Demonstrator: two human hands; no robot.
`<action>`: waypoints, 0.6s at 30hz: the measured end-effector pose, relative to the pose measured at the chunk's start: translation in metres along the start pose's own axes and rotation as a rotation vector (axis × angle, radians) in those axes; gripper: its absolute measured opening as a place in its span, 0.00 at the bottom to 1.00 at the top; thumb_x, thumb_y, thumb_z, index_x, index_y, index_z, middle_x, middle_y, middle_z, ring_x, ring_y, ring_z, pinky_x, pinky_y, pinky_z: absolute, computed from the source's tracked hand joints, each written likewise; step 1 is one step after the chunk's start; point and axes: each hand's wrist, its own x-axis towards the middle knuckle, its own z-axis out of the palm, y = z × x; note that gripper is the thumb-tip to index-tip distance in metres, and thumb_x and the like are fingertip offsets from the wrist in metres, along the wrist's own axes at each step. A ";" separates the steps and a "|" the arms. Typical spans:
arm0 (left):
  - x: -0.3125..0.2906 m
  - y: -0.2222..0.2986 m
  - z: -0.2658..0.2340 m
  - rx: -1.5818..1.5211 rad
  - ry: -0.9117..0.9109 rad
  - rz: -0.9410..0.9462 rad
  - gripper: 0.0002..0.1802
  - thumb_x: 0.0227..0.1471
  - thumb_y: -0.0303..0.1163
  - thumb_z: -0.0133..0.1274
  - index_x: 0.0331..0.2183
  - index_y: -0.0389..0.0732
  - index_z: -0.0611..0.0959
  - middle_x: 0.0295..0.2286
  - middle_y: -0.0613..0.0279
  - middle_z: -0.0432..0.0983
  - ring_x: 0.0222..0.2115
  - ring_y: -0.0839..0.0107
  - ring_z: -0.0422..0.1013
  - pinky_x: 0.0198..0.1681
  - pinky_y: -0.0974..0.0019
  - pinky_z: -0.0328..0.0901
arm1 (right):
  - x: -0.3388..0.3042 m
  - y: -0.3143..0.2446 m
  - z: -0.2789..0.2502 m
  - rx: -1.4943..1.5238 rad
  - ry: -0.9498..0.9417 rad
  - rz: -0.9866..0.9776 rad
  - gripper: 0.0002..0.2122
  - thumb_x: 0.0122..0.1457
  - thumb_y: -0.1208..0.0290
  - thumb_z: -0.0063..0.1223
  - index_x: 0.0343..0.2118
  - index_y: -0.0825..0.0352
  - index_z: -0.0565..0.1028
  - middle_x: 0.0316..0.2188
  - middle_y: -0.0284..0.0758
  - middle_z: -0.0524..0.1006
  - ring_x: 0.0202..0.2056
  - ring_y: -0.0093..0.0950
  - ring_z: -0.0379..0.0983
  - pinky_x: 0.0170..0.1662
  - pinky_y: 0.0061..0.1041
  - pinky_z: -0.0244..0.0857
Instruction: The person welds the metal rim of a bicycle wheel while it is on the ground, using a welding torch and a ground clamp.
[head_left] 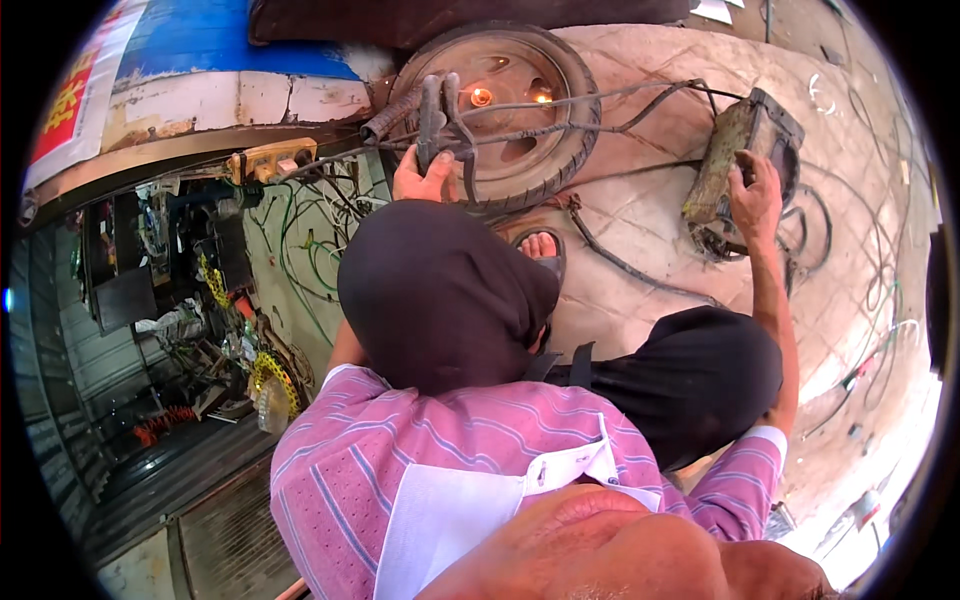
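Note:
My left hand (424, 178) grips the lower end of a dark metal bracket (432, 112) with upright arms, its thumb and fingers closed around it. The bracket stands in front of a wheel with a black tyre (572, 150), which lies on the ground. Two small orange glowing spots show on the wheel's disc (520, 85). At the right, my right hand (757, 198) rests at a worn, dirty yellowish box (722, 150) with a dark end. Its fingers are bent and pinched near the box's edge; what they hold, if anything, is hidden.
Dark cables (635, 268) run across the tiled floor from the box toward the wheel. An orange-yellow power strip (268, 160) sits at the left, above tangled wires. Further left are shelves of parts and yellow chains (270, 378). My sandalled foot (540, 250) is below the wheel.

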 end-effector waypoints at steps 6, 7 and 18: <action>0.003 -0.003 -0.002 0.037 0.015 -0.023 0.17 0.61 0.38 0.62 0.44 0.36 0.80 0.21 0.60 0.76 0.17 0.68 0.71 0.21 0.63 0.64 | 0.000 0.001 0.000 -0.010 0.007 -0.021 0.14 0.60 0.67 0.59 0.49 0.62 0.81 0.45 0.38 0.81 0.49 0.39 0.77 0.55 0.35 0.70; 0.003 -0.003 -0.002 0.037 0.015 -0.023 0.17 0.61 0.38 0.62 0.44 0.36 0.80 0.21 0.60 0.76 0.17 0.68 0.71 0.21 0.63 0.64 | 0.000 0.000 0.000 -0.010 0.002 -0.010 0.14 0.60 0.67 0.59 0.49 0.62 0.81 0.45 0.38 0.81 0.49 0.39 0.77 0.55 0.35 0.70; 0.002 -0.001 0.003 0.092 0.010 -0.053 0.18 0.61 0.40 0.62 0.46 0.38 0.80 0.23 0.65 0.77 0.19 0.74 0.70 0.25 0.66 0.64 | 0.000 0.003 0.001 -0.021 0.003 -0.004 0.14 0.60 0.67 0.60 0.49 0.62 0.81 0.44 0.37 0.81 0.49 0.38 0.77 0.55 0.35 0.70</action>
